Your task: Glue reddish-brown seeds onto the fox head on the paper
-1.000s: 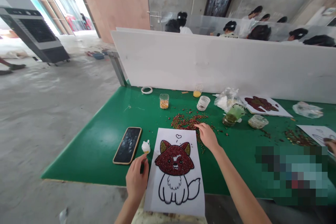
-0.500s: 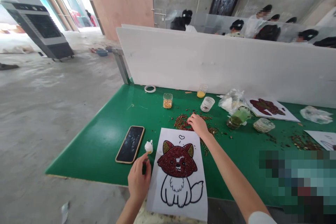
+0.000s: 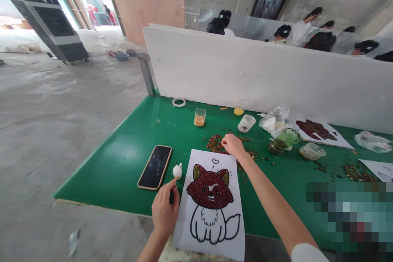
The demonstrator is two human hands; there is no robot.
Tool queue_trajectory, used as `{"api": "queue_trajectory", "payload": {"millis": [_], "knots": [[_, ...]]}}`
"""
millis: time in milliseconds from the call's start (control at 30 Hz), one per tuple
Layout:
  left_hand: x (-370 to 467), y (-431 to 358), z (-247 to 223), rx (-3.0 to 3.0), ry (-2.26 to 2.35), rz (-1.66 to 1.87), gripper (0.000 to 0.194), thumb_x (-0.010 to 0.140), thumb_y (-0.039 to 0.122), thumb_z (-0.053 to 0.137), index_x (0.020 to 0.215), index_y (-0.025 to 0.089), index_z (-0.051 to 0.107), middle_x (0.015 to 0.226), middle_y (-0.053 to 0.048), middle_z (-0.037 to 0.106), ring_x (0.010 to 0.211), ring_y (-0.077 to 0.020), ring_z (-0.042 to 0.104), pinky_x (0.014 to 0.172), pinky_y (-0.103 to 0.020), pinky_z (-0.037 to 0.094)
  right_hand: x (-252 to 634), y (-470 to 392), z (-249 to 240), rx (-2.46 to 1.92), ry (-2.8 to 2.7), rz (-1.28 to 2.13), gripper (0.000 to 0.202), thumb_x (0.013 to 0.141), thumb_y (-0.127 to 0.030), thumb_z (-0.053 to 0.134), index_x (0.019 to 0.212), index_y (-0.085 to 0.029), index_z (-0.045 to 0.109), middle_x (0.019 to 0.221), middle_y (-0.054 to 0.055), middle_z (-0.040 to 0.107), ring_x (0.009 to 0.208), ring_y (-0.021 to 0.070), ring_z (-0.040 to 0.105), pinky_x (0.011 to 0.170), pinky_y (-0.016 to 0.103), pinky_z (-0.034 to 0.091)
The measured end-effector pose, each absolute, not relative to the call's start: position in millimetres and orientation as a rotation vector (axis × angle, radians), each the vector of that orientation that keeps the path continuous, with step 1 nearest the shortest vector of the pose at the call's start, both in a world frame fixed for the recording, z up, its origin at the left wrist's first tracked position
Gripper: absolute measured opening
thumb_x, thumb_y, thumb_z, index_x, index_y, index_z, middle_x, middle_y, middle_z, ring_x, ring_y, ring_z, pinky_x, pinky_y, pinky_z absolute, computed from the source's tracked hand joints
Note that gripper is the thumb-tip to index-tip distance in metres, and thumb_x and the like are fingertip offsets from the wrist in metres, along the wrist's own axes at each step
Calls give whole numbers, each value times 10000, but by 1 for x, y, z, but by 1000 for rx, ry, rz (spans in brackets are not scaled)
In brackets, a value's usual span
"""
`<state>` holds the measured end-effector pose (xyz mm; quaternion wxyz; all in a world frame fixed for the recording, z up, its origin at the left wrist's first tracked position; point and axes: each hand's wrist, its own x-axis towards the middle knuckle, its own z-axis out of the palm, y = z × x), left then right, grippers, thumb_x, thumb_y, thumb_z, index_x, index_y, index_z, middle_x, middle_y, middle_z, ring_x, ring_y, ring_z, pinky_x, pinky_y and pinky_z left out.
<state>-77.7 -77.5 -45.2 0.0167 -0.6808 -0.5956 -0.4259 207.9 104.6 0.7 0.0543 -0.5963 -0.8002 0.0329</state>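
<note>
A sheet of white paper (image 3: 196,249) with a black-outlined cartoon fox lies in front of me. Dark red grains fill the fox's head (image 3: 202,200), with yellow-green ones in the ears; its body and tail are bare paper. Just beyond the sheet's top edge, my right hand (image 3: 232,145) has its fingers pinched together at a pile of mixed seeds (image 3: 214,142). What those fingertips hold, if anything, is hidden. Left of the sheet, my left hand (image 3: 166,204) is loosely curved, thumb apart from the fingers, its fingertips by a small white-topped glue bottle (image 3: 177,171).
A phone (image 3: 155,167) lies on the green table (image 3: 116,159) at left. Farther back are a tub of yellow kernels (image 3: 199,118), a white tub (image 3: 246,123), a tipped green jar (image 3: 284,141) and a tape roll (image 3: 179,102). A white partition (image 3: 221,65) stands behind; people are beyond it.
The whole view has shifted slightly, so things sit a little farther right. Both hands stay at nearly the same places, the right at the seed pile, the left beside the bottle.
</note>
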Motion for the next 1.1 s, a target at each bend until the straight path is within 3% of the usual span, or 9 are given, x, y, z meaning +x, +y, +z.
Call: {"api": "queue_trajectory", "payload": {"millis": [167,300,500,767,1100], "knots": [[-78,-77,-46,-2115,-1854,-1314,215,862,199,486,1057,178,575,893,-64,688,796,-170,650,717,-277,515,199,102,6,-1852,-2436,73,219,807,-93,515,684,-173,676,822,97,645,824,207,587,717,276,428],[-78,-78,-47,-2118,-1867,-1308,225,862,194,481,1067,178,574,880,-60,683,788,-170,644,720,-280,509,195,100,8,-1843,-2426,67,195,826,-97,494,728,-156,652,850,123,630,870,216,576,779,289,427],[-77,-78,-44,-2149,-1895,-1299,236,861,190,475,1077,175,568,868,-53,675,783,-168,636,715,-281,502,193,62,15,-1722,-2323,132,139,892,-191,452,821,-190,572,915,64,590,924,178,529,789,265,425],[-76,-77,-43,-2166,-1945,-1331,231,858,210,472,1064,184,575,867,-51,673,790,-180,634,729,-304,499,175,-41,-10,-1384,-2152,547,91,867,-171,498,802,-217,543,866,25,567,874,178,522,783,303,430],[-75,-77,-41,-2173,-1967,-1328,218,854,203,475,1049,188,571,871,-44,669,794,-174,632,730,-297,497,168,-49,-12,-1381,-2143,547,121,862,-148,532,788,-212,603,858,32,599,893,193,530,802,327,436]]}}
